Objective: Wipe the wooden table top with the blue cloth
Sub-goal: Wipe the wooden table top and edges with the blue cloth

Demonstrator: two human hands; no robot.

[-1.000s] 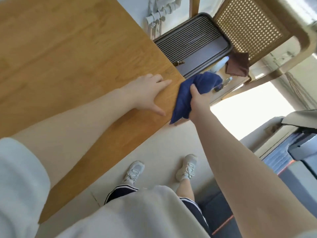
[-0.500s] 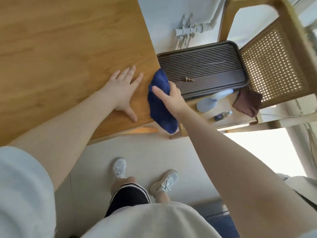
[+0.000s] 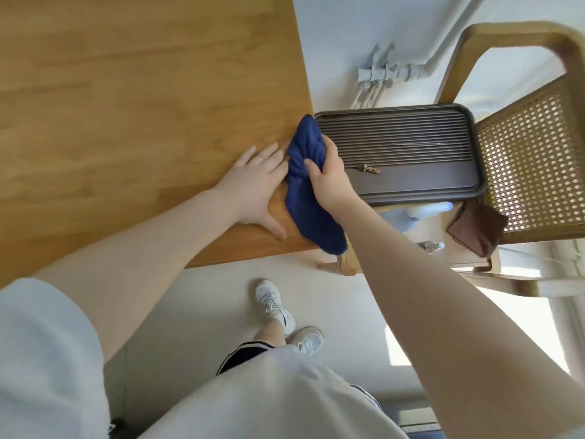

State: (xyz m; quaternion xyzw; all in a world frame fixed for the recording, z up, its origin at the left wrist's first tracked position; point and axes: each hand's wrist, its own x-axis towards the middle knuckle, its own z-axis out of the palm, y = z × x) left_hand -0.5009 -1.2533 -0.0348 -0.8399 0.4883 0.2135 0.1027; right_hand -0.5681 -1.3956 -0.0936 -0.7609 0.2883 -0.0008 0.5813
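The wooden table top [image 3: 126, 106] fills the upper left of the view. A bunched dark blue cloth [image 3: 308, 185] lies over its near right corner, its lower end hanging past the edge. My right hand [image 3: 329, 175] grips the cloth from the right, thumb and fingers curled around its middle. My left hand [image 3: 256, 188] rests flat on the wood just left of the cloth, fingers straight and spread, fingertips close to the fabric.
A dark ribbed tray [image 3: 411, 153] sits on a lower side table right of the corner, with a pale bottle [image 3: 421, 210] and a brown cloth [image 3: 474, 226] beside it. A cane-backed chair [image 3: 531, 160] stands further right. My feet [image 3: 285, 318] are on the floor below.
The cloth and my right hand have moved left onto the table's right corner, closing in on my left hand. The view has swung, so the tray and chair appear lower and more to the right.
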